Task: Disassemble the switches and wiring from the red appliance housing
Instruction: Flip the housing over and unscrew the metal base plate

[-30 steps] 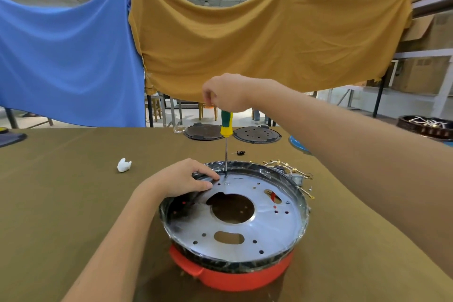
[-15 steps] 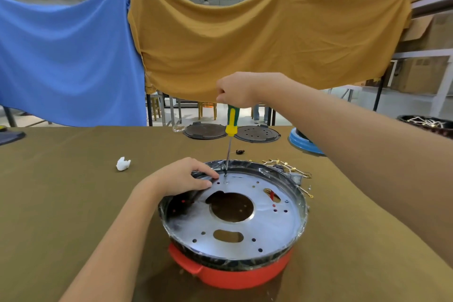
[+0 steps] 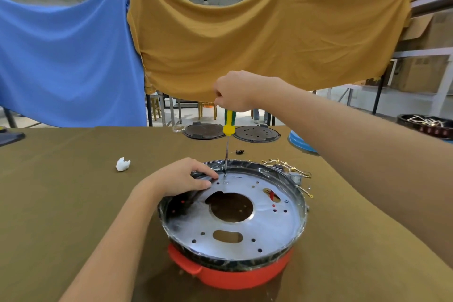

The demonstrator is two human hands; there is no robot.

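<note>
glossy red housing (image 3: 235,279), perforated metal plate (image 3: 267,223)

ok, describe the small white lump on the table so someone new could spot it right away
Start at the red housing near the front of the brown table, where the left hand rests on its rim. Look left of that hand, slightly farther back: the white lump lies alone on bare cloth. It is the only white item there; the other loose parts are dark or brass and sit behind or right of the housing.
</note>
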